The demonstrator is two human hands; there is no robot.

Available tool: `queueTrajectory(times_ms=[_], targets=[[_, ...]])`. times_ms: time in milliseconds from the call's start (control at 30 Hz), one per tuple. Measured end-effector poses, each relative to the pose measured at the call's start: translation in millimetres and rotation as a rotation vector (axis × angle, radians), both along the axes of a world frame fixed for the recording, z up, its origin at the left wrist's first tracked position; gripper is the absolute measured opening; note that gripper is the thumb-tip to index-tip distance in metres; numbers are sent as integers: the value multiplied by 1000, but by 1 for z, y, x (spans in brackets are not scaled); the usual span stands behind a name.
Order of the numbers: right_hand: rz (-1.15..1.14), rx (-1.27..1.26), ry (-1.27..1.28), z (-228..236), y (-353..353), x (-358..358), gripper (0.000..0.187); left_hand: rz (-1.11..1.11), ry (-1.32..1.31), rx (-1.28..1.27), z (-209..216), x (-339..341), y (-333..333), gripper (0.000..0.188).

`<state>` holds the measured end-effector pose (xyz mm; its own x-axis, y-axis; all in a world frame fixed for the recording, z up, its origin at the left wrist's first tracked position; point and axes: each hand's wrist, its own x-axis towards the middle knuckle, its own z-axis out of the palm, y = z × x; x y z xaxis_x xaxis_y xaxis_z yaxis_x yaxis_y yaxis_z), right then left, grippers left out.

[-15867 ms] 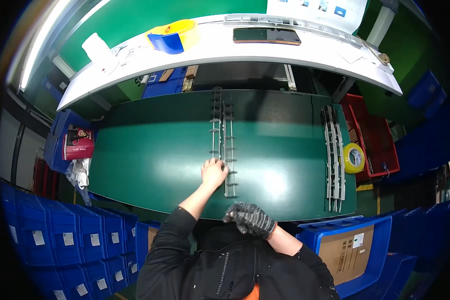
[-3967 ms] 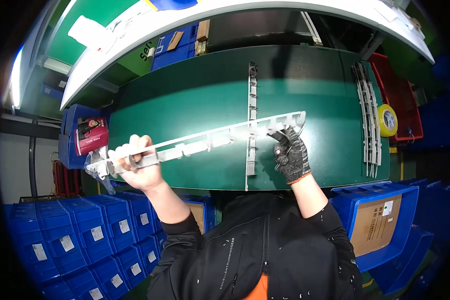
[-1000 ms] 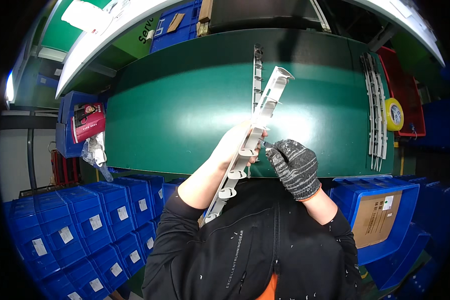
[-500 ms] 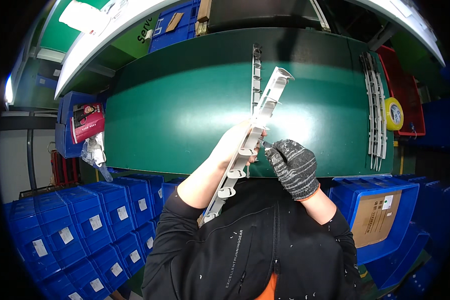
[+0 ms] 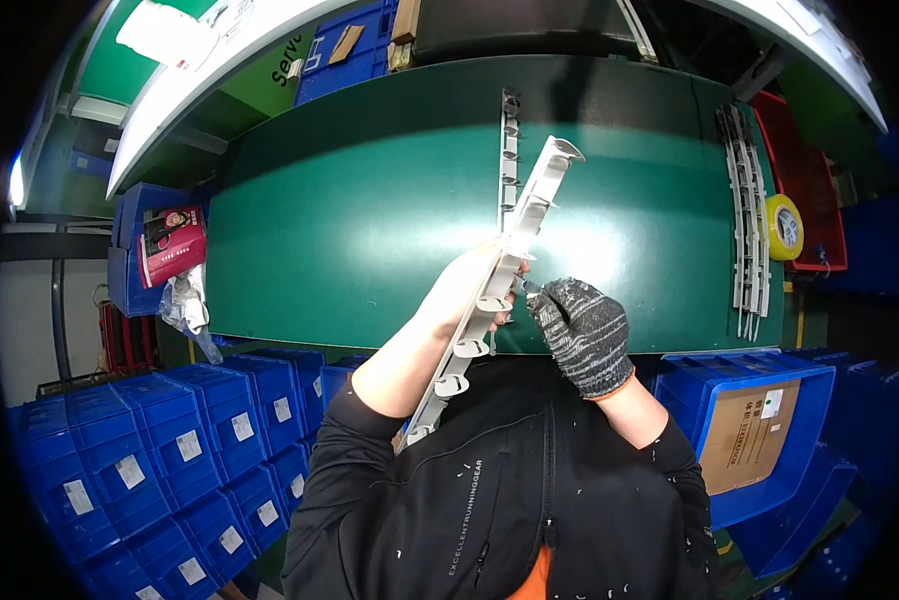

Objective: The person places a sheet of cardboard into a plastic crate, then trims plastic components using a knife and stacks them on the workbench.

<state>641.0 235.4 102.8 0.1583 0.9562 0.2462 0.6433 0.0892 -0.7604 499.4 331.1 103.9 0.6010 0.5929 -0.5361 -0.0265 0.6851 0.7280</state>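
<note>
A long pale strip (image 5: 540, 193) with curved, cup-like tabs along one side slants from my lap up over the table. My bare left hand (image 5: 466, 286) is closed around its middle, fingertips showing on the far side. My right hand (image 5: 587, 337), in a grey-and-black knit glove, pinches a small blade-like tool (image 5: 531, 287). The tool's tip is at the strip's edge, close to my left fingertips; whether it touches cannot be made out. Behind lies a second, similar strip (image 5: 510, 160) on the green table (image 5: 350, 220).
Several more strips (image 5: 745, 220) lie at the table's right end, beside a yellow tape roll (image 5: 785, 227) and a red bin (image 5: 805, 180). A red packet (image 5: 173, 245) sits at the left edge. Blue crates (image 5: 185, 435) stack at lower left; a blue bin with cardboard (image 5: 750, 435) stands at right.
Almost nothing differs. My gloved right hand has shifted very slightly to the left, and the whole view has moved a touch; both grips stay the same.
</note>
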Motion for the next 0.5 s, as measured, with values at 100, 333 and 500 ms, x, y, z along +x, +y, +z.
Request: queueTrajectory(times_ms=[100,333,500], targets=[[-13,-82,49,-2,-1,2,14,-74,-20,0,-8,-5,3,38],[-3,9,18,-5,-1,-2,15,-60,-19,-26,-9,-5,2,37],[-65,-35,27,-6,-2,4,12,-74,-91,-51,-9,-6,5,35]])
